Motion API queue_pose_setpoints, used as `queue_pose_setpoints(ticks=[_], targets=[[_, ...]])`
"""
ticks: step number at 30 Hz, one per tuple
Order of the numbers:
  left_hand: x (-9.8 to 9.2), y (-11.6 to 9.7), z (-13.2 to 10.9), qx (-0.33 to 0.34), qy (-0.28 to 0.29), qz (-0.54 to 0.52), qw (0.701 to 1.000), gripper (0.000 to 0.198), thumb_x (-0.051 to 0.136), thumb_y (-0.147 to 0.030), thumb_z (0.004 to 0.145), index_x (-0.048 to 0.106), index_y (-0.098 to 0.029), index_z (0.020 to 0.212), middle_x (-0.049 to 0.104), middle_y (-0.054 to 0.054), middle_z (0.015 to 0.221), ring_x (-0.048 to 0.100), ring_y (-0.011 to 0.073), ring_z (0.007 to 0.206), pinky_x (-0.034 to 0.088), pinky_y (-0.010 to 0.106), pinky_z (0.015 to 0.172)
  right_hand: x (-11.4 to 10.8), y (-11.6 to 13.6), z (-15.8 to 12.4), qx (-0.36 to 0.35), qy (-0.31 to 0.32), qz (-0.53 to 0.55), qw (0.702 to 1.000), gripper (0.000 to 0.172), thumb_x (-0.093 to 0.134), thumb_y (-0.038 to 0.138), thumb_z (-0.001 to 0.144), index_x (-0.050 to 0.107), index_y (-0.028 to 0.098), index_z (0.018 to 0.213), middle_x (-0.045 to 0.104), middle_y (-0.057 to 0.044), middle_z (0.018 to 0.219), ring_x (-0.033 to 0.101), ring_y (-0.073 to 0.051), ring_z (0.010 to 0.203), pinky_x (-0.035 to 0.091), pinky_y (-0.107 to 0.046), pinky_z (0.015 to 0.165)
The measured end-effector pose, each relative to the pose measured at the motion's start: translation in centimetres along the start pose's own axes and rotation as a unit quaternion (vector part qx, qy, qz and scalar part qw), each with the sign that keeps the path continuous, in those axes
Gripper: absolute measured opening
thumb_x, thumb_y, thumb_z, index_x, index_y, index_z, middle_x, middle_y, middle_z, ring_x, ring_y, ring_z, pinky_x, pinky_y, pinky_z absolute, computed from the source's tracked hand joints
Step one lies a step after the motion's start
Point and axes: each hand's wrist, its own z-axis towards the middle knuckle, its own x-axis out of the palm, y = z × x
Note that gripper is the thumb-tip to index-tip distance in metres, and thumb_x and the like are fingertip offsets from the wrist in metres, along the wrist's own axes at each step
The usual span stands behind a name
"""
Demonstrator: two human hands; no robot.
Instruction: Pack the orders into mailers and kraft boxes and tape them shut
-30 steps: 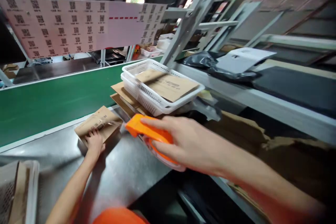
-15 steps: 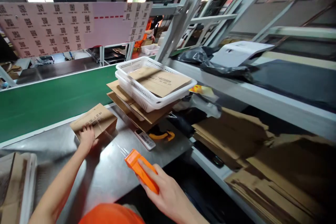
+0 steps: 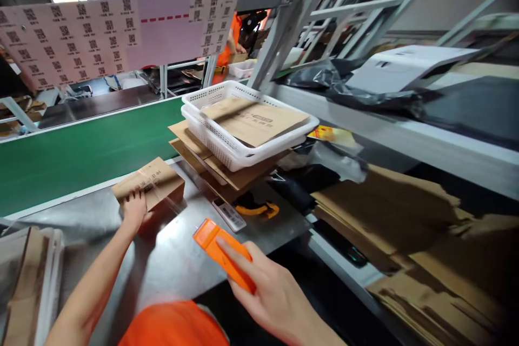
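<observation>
My left hand (image 3: 134,208) rests on the near end of a small brown cardboard box (image 3: 156,185) that stands on the steel table (image 3: 178,259) beside the green conveyor belt (image 3: 73,159); its fingers curl over the box edge. My right hand (image 3: 270,294) grips an orange tape dispenser (image 3: 221,251) low over the table's front edge, well back from the box. A thin strip of clear tape runs from the box toward the dispenser.
Two stacked white baskets (image 3: 211,135) with flat cardboard sit on more cardboard sheets at the belt's right end. A handheld scanner (image 3: 229,214) and an orange-black tool (image 3: 253,210) lie by them. Flattened cartons (image 3: 397,216) fill the right. A white bin (image 3: 44,281) stands at left. A person in orange (image 3: 231,38) works beyond.
My right hand pulled the tape dispenser back from the box toward me, then lifted it slightly. My left hand stayed on the box.
</observation>
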Motion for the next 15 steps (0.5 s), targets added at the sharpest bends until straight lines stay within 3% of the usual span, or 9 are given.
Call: queue_pose_setpoints(ticks=[7,10,11,12,13,15], targets=[[-0.6,-0.1,0.3,0.009,0.006,-0.016,1.000,0.096,0.084,-0.042,0.084,0.042,-0.015,0.166,0.035,0.026,0.174,0.035,0.0456,0.158,0.040,0.064,0.121,-2.4,0.2,1.0,0.025,0.007,0.031,0.999,0.064,0.058,0.020,0.093,0.061,0.030,0.156,0.068,-0.005,0.094,0.071,-0.017,0.074,0.059,-0.026,0.069],[-0.6,-1.3,-0.6,-0.021,-0.003,-0.179,0.984,0.089,0.085,-0.038,0.080,0.051,-0.015,0.158,0.037,0.026,0.173,0.034,0.0461,0.159,0.037,0.064,0.124,-2.1,0.9,0.5,0.018,-0.005,0.031,0.999,0.064,0.058,0.020,0.092,0.062,0.031,0.155,0.068,-0.005,0.095,0.070,-0.017,0.072,0.060,-0.026,0.067],[-0.6,-2.0,-1.1,-0.037,-0.006,-0.288,0.957,0.078,0.082,-0.040,0.083,0.056,-0.015,0.153,0.044,0.025,0.169,0.042,0.0435,0.156,0.041,0.059,0.122,-1.7,1.2,0.2,0.013,-0.011,0.033,0.999,0.064,0.057,0.020,0.092,0.062,0.031,0.155,0.068,-0.006,0.095,0.071,-0.017,0.072,0.060,-0.026,0.066],[-0.4,-2.9,-1.8,-0.056,0.001,-0.415,0.908,0.066,0.076,-0.044,0.088,0.061,-0.015,0.145,0.054,0.024,0.161,0.053,0.0397,0.148,0.048,0.053,0.117,-1.3,1.6,-0.2,0.009,-0.015,0.036,0.999,0.065,0.058,0.019,0.092,0.061,0.030,0.155,0.069,-0.006,0.096,0.071,-0.018,0.072,0.061,-0.026,0.066],[-0.3,-3.9,-2.6,-0.080,0.024,-0.545,0.834,0.055,0.070,-0.050,0.092,0.065,-0.016,0.136,0.063,0.022,0.149,0.064,0.0351,0.135,0.055,0.047,0.107,-0.7,1.9,-0.7,0.007,-0.015,0.039,0.999,0.065,0.058,0.019,0.092,0.060,0.030,0.156,0.070,-0.007,0.098,0.072,-0.018,0.072,0.061,-0.026,0.066],[0.0,-5.8,-4.0,-0.143,0.102,-0.749,0.639,0.048,0.060,-0.061,0.097,0.068,-0.017,0.116,0.074,0.016,0.120,0.076,0.0266,0.102,0.061,0.037,0.082,0.6,2.5,-1.9,0.014,-0.006,0.039,0.999,0.066,0.058,0.020,0.092,0.059,0.031,0.157,0.072,-0.008,0.102,0.073,-0.019,0.072,0.063,-0.028,0.068]])
